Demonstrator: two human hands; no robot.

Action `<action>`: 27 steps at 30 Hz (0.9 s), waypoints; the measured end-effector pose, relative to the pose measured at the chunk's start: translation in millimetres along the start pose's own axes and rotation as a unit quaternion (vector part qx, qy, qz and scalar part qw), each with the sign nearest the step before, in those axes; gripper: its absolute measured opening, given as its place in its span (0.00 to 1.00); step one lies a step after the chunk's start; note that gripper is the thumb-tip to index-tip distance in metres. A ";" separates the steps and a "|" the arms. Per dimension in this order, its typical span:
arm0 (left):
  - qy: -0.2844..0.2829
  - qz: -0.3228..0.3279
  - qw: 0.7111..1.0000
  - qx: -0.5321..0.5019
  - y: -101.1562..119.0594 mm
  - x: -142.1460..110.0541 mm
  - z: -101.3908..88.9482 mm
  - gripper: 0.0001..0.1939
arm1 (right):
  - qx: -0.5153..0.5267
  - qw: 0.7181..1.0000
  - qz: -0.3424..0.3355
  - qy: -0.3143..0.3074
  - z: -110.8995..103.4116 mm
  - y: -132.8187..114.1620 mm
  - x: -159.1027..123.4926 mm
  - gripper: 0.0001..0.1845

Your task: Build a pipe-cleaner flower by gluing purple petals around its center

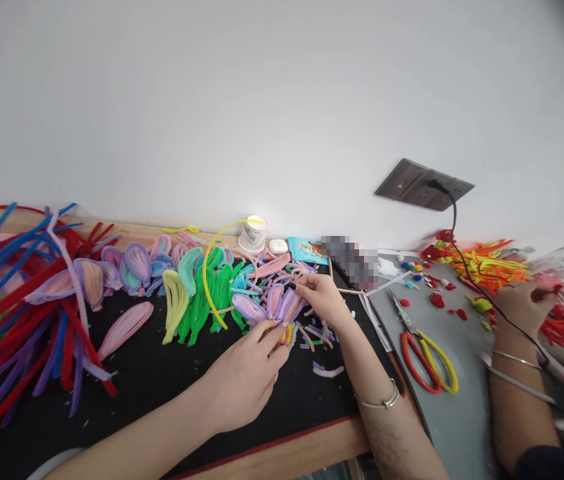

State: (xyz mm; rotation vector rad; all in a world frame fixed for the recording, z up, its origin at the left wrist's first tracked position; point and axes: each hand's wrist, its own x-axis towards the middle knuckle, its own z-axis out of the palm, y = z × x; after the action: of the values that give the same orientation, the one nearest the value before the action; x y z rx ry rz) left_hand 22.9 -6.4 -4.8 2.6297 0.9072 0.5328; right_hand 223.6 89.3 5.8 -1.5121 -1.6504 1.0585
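Spreading beneath both hands, black mat (pixel 137 380) backs the purple-pink flower (pixel 275 302). Left hand (pixel 249 373), nearly closed, pinches its base from below; right hand (pixel 323 299), fingers curled, pinches its right petal. Bare mat lies nearer than the flower, out to a red-trimmed edge by the wooden border (pixel 287 448). Offcuts (pixel 315 333) crowd its right. Left fingers hide the base; yellow piece (pixel 289 333) there is partly covered.
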 end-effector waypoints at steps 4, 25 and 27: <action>0.001 0.002 1.000 0.002 0.2 -0.1 1.4 0.18 | 0.027 0.999 0.023 -0.023 0.6 2.3 5.0 0.08; 0.019 0.009 0.999 0.036 1.3 0.6 0.1 0.16 | -0.074 0.979 -0.082 -0.173 8.5 -46.9 15.1 0.14; 0.021 0.013 0.999 0.039 1.4 1.0 -0.4 0.15 | -0.059 0.979 -0.062 -0.187 10.0 -43.7 20.1 0.17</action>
State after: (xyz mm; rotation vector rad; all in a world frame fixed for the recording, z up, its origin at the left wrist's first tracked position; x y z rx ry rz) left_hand 24.2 -6.8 -3.7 2.7130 0.9247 0.5738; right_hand 192.1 107.6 38.8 -1.3167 -2.0681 1.2511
